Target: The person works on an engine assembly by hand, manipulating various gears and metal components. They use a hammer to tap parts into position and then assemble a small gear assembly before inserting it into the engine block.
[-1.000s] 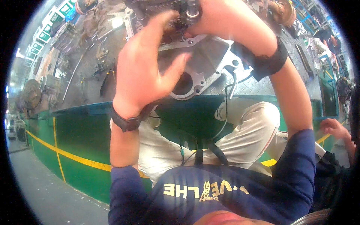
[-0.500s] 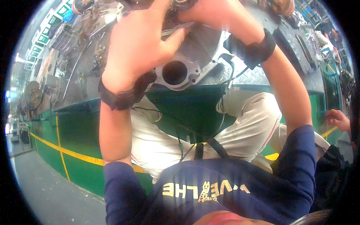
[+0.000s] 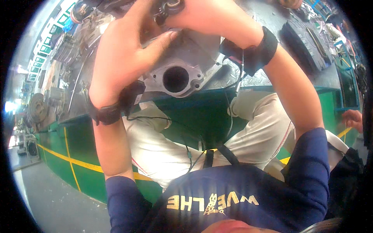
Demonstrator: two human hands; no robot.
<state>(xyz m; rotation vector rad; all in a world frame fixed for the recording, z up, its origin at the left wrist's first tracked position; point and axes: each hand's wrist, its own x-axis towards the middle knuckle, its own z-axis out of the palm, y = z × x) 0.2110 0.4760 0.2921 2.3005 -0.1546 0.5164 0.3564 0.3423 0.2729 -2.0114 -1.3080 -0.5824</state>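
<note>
A grey cast metal housing (image 3: 200, 50) lies at the table's near edge, with a round bore (image 3: 175, 79) in the flange facing me. My left hand (image 3: 120, 58) is over its left side, thumb stretched out and apart from the fingers, which run up to the top edge and are partly cut off. From the right my right hand (image 3: 210, 17) reaches over the housing, its fingers curled in at a round, ringed metal part (image 3: 172, 5). Most of its fingertips are hidden. Each wrist wears a black band with a small dark device.
Metal parts and a round disc (image 3: 37, 107) lie along the table's left side, near a thin rod (image 3: 77, 79). A dark ribbed part (image 3: 305, 44) rests at the right. Cables hang by my knees. Another person's hand (image 3: 352, 119) shows at the far right.
Both hands and the ringed part have shifted left in the picture. The housing's bore also appears slightly further left. The other person's hand has moved slightly right.
</note>
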